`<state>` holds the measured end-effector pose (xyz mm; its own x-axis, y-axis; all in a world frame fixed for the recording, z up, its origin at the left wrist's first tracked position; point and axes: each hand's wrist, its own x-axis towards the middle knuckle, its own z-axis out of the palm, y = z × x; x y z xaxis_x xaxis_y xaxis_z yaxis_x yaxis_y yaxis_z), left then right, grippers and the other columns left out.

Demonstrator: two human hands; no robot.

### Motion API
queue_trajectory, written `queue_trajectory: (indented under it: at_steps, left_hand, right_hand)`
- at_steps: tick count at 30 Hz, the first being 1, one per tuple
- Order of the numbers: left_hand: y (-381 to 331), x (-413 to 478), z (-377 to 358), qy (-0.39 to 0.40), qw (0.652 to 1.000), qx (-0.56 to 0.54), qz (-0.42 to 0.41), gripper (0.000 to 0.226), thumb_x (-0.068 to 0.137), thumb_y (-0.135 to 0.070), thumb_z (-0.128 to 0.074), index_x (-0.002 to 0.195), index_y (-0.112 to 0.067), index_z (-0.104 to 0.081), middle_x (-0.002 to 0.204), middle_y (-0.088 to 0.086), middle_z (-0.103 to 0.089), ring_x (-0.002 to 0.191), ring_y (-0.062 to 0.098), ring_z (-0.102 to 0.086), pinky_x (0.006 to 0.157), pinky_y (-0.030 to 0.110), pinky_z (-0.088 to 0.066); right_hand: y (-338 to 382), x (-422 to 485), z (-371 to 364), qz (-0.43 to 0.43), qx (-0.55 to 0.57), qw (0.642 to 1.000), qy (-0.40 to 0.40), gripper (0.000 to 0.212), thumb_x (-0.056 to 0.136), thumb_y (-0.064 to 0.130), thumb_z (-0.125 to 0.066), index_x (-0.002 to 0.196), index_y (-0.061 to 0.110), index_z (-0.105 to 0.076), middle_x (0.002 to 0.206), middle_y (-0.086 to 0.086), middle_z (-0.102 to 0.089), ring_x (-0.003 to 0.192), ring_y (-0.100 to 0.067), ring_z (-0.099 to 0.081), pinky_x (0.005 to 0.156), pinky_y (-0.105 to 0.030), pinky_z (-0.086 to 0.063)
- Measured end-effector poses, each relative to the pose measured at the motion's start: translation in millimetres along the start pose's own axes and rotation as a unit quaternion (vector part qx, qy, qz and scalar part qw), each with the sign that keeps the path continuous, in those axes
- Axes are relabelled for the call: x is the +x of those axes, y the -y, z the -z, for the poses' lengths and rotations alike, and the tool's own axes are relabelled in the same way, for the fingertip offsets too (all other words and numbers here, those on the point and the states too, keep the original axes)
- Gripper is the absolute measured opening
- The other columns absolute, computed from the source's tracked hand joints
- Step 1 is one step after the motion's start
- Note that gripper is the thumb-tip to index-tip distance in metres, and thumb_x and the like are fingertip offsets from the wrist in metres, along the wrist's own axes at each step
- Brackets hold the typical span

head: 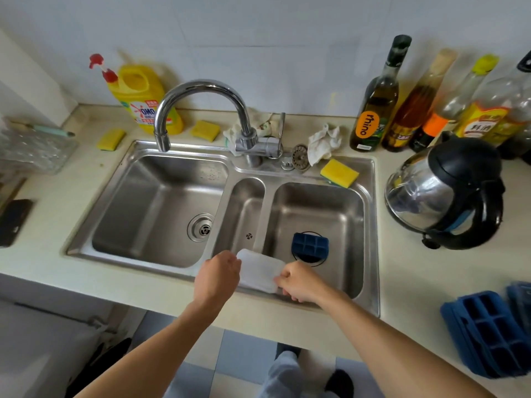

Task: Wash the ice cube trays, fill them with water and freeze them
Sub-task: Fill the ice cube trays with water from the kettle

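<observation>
Head view: white lid at the 6 o'clock rim of the sink, pinched at its ends by your left hand and right hand. Lift it to the tap at 11 o'clock and rinse both faces.

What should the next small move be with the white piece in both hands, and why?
Probably carry the white piece left, under the faucet spout. The left hand and right hand grip it at the front edge of the sink, but the spout hangs over the left basin, with no water visibly running.
</observation>
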<state>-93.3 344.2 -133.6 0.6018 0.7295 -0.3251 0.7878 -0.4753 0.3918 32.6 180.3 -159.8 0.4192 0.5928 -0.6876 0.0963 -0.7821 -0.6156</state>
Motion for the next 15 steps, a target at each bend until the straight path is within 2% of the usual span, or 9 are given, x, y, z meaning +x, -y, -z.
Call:
queue_trajectory:
  at_steps: [3, 6, 8, 11, 13, 15]
  left_hand:
    - [-3.6, 5.7, 1.5, 0.01, 0.996, 0.087, -0.013, 0.024, 0.096, -0.034, -0.047, 0.082, -0.02, -0.06, 0.071, -0.001, -0.064, 0.067, 0.025, -0.06, 0.058, 0.03, -0.044]
    - [-10.3, 16.2, 5.9, 0.009, 0.993, 0.122, -0.007, 0.028, 0.095, -0.035, -0.046, 0.073, -0.02, -0.054, 0.066, -0.002, -0.059, 0.059, 0.022, -0.055, 0.058, 0.03, -0.044]
    - [-18.4, 26.9, 10.9, 0.011, 0.993, 0.113, -0.016, 0.026, 0.094, -0.037, -0.047, 0.073, -0.023, -0.052, 0.069, -0.002, -0.06, 0.061, 0.023, -0.058, 0.061, 0.032, -0.048]
    - [-36.5, 46.2, 16.6, 0.033, 0.996, 0.067, -0.05, 0.017, 0.096, -0.038, -0.052, 0.087, -0.026, -0.059, 0.079, -0.001, -0.067, 0.074, 0.026, -0.063, 0.07, 0.035, -0.056]
    - [-52.5, 60.6, 12.9, 0.063, 0.995, 0.023, -0.074, 0.016, 0.098, -0.034, -0.057, 0.104, -0.022, -0.066, 0.087, 0.0, -0.072, 0.081, 0.023, -0.067, 0.078, 0.038, -0.059]
    - [-70.5, 74.8, 2.2, 0.097, 0.992, -0.004, -0.084, 0.02, 0.099, -0.028, -0.059, 0.113, -0.018, -0.069, 0.095, 0.002, -0.074, 0.082, 0.02, -0.069, 0.081, 0.039, -0.06]
  right_hand:
    - [-1.1, 3.1, -1.4, 0.008, -0.024, 1.0, 0.008, 0.034, 0.096, 0.033, -0.059, 0.08, 0.005, -0.068, 0.074, -0.011, -0.071, 0.059, -0.017, -0.057, 0.061, -0.034, -0.048]
    - [-2.1, 5.2, -0.5, 0.024, -0.03, 0.999, -0.011, 0.034, 0.097, 0.033, -0.059, 0.071, 0.011, -0.061, 0.061, -0.001, -0.057, 0.056, -0.016, -0.051, 0.058, -0.033, -0.043]
    - [-0.5, 6.5, 6.6, 0.027, 0.006, 0.999, -0.037, 0.035, 0.099, 0.033, -0.06, 0.078, 0.005, -0.065, 0.068, -0.003, -0.066, 0.059, -0.016, -0.056, 0.059, -0.033, -0.046]
    - [1.1, 9.1, 30.1, 0.023, 0.052, 0.994, -0.09, 0.024, 0.1, 0.028, -0.06, 0.083, 0.011, -0.064, 0.08, -0.006, -0.073, 0.063, -0.015, -0.062, 0.062, -0.032, -0.052]
    - [-2.0, 13.1, 48.9, 0.011, 0.079, 0.989, -0.127, 0.02, 0.099, 0.025, -0.059, 0.086, 0.01, -0.065, 0.082, -0.009, -0.074, 0.066, -0.021, -0.065, 0.07, -0.043, -0.057]
    - [-10.8, 19.0, 65.5, -0.011, 0.085, 0.982, -0.166, 0.018, 0.099, 0.024, -0.058, 0.089, 0.011, -0.066, 0.084, -0.008, -0.074, 0.075, -0.027, -0.07, 0.078, -0.046, -0.059]
